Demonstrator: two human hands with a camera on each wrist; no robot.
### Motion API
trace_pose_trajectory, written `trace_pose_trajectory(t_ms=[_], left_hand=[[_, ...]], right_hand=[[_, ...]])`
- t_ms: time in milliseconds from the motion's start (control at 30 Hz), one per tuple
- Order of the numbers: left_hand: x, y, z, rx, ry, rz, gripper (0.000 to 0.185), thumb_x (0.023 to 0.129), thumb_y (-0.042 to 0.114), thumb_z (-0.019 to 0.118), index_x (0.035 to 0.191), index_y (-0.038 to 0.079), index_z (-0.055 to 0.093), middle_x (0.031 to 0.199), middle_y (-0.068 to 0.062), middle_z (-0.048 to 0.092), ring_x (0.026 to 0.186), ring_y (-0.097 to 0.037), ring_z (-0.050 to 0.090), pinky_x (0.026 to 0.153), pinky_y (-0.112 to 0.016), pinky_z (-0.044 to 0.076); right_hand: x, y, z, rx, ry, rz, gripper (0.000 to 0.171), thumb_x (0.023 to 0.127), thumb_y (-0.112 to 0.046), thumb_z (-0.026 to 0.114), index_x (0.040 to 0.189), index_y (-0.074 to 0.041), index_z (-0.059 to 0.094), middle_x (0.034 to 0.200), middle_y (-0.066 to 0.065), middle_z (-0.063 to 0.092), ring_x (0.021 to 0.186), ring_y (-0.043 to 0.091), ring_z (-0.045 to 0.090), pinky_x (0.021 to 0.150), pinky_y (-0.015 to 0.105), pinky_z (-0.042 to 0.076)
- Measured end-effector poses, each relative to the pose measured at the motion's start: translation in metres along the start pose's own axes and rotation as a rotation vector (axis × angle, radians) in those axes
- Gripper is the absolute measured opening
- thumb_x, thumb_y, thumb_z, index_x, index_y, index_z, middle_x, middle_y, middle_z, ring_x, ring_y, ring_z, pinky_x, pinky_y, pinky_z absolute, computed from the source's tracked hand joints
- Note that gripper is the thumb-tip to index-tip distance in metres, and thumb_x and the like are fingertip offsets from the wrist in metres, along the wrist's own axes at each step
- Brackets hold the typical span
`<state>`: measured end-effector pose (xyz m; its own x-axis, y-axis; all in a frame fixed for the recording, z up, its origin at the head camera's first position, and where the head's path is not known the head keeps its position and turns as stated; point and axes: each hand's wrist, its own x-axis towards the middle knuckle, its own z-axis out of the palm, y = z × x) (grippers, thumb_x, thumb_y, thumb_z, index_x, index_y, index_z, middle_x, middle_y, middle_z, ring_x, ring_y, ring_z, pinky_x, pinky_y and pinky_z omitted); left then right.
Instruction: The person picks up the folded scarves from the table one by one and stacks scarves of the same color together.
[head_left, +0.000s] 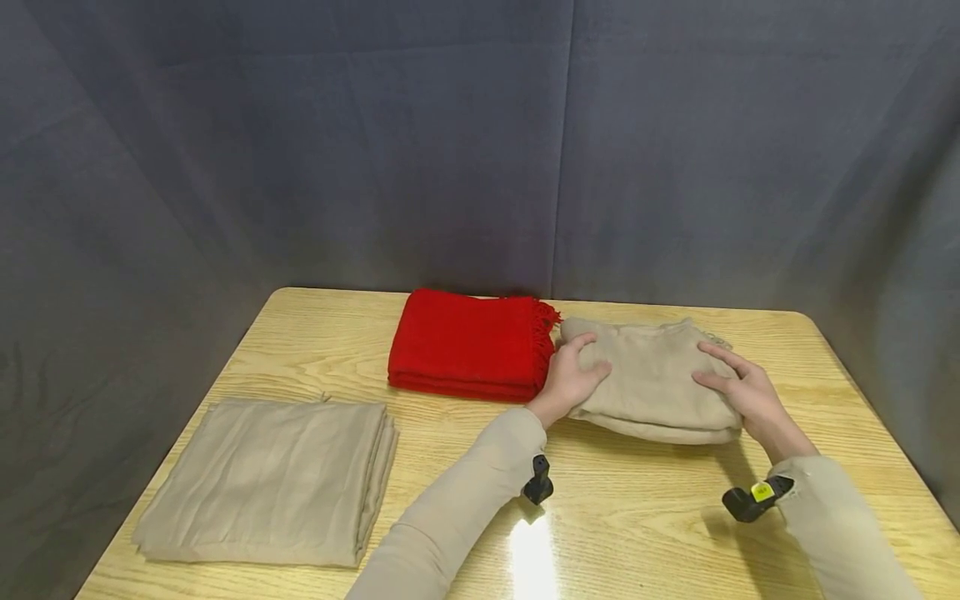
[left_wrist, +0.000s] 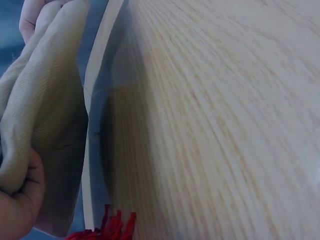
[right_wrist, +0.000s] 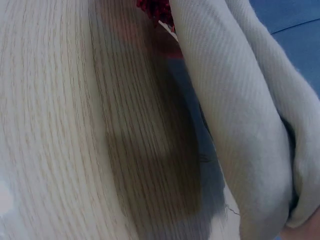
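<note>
The folded beige cloth is lying toward the far right of the table, with its long axis running left to right across the person's front, and it is sitting just beside the folded red cloth, whose fringe is nearly touching the beige cloth's left end.

Both hands are resting on the beige cloth, one at each end of that long axis. The left hand is sitting on the left end, next to the red fringe, with its fingers lying over the top and the thumb tucking under the near edge; the left wrist view is showing a thumb pressing into the folds, so this hand appears to be gripping the layers. The right hand is lying on the right end with fingers spread and fairly straight, pressing flat on top; the right wrist view is showing mostly cloth and table, so I cannot tell whether a thumb is hooking beneath.

Neither hand is nearer; the cloth is spanning between them. A second folded tan cloth is lying well apart at the near left.
</note>
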<state>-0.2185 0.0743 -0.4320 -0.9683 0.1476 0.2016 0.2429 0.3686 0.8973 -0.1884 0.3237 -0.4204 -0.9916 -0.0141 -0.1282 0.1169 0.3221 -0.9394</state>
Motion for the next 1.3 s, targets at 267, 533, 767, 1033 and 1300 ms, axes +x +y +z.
trace_pose_trajectory(t_ms=[267, 533, 767, 1033, 1300], left_hand=[[-0.002, 0.004, -0.005, 0.002, 0.002, 0.012, 0.041, 0.077, 0.011, 0.069, 0.116, 0.005, 0.059, 0.115, -0.010, 0.060, 0.107, -0.021, 0.054, 0.089, -0.024, 0.040], [-0.004, 0.005, -0.010, -0.031, -0.009, -0.005, 0.041, 0.077, 0.010, 0.068, 0.117, 0.006, 0.059, 0.116, -0.009, 0.060, 0.108, -0.021, 0.053, 0.090, -0.024, 0.040], [-0.007, 0.009, -0.013, -0.059, -0.023, 0.002, 0.042, 0.077, 0.010, 0.068, 0.117, 0.004, 0.058, 0.116, -0.008, 0.059, 0.108, -0.019, 0.053, 0.090, -0.024, 0.039], [-0.009, 0.013, -0.021, -0.093, -0.065, 0.023, 0.043, 0.078, 0.007, 0.067, 0.120, 0.004, 0.056, 0.118, -0.008, 0.058, 0.109, -0.018, 0.052, 0.090, -0.024, 0.039], [-0.010, 0.017, -0.030, -0.127, -0.126, 0.017, 0.046, 0.077, 0.008, 0.068, 0.121, 0.008, 0.057, 0.120, -0.004, 0.056, 0.111, -0.014, 0.049, 0.091, -0.023, 0.038]], right_hand=[[-0.004, -0.003, 0.002, 0.024, 0.007, -0.019, 0.064, 0.087, -0.028, 0.062, 0.142, -0.018, 0.032, 0.148, 0.021, 0.012, 0.087, -0.008, 0.051, 0.071, 0.019, 0.049], [-0.008, -0.007, 0.003, 0.006, 0.023, -0.040, 0.062, 0.086, -0.028, 0.062, 0.141, -0.019, 0.035, 0.149, 0.017, 0.013, 0.092, -0.008, 0.046, 0.072, 0.016, 0.047], [-0.012, -0.009, 0.003, 0.025, 0.037, -0.061, 0.058, 0.086, -0.025, 0.063, 0.139, -0.020, 0.039, 0.149, 0.005, 0.018, 0.114, 0.008, 0.038, 0.075, 0.010, 0.042], [-0.017, -0.013, 0.001, 0.040, 0.032, -0.070, 0.058, 0.087, -0.023, 0.062, 0.139, -0.023, 0.038, 0.150, 0.003, 0.014, 0.129, 0.020, 0.024, 0.077, 0.008, 0.039], [-0.025, -0.016, -0.002, 0.075, 0.010, -0.096, 0.056, 0.088, -0.020, 0.061, 0.139, -0.024, 0.039, 0.150, 0.000, 0.015, 0.129, 0.016, 0.021, 0.077, 0.008, 0.039]])
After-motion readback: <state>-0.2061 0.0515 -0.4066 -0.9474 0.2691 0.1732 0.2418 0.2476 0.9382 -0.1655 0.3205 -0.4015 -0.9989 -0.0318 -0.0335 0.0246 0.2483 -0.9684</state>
